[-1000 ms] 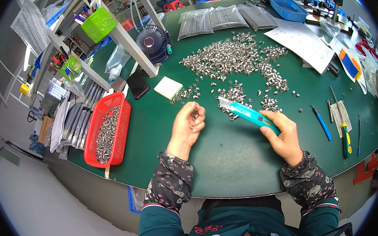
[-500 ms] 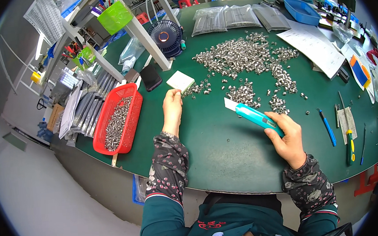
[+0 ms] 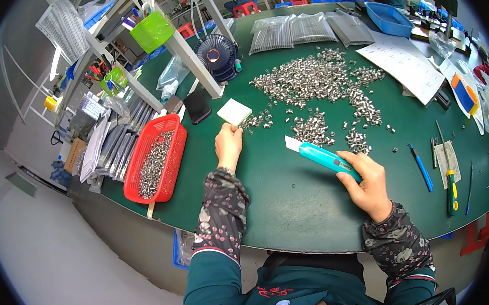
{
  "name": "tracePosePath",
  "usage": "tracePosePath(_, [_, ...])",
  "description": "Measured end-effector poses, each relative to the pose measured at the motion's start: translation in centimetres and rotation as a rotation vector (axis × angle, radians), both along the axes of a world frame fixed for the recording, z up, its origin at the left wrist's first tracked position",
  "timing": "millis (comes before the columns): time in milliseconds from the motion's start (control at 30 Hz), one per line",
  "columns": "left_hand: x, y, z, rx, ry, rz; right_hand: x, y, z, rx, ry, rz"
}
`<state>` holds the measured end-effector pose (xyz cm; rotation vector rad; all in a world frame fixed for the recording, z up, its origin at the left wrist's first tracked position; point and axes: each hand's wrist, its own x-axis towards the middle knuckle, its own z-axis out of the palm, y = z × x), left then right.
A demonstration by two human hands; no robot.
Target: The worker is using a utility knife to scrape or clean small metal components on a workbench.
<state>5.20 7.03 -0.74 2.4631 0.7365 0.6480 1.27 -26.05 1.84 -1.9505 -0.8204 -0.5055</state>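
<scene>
On green table, right hand grip clamped around teal utility knife, left hand fingers together touching small metal parts

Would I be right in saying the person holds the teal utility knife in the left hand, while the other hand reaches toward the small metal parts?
Not quite: the head view shows the teal utility knife in the right hand; the left hand reaches toward the small metal parts.

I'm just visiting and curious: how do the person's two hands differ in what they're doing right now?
The left hand reaches forward, fingertips at the small silver metal parts beside the white square pad, and holds no tool. The right hand sits nearer the body, its grip closed around the teal utility knife, whose tip points up and left. Both rest over the green table mat and wear patterned sleeves.
</scene>
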Motion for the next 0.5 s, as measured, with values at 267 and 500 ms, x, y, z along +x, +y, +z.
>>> tracePosePath(267, [-3.6,-9.0,3.9,-1.667,-0.342,-0.538,-0.1,0.0,-0.1,-0.012,0.064,-0.010])
tracePosePath(500, [-3.5,-8.7,1.2,-1.723,-0.328,-0.668,0.4,0.0,-0.8,-0.070,0.175,-0.003])
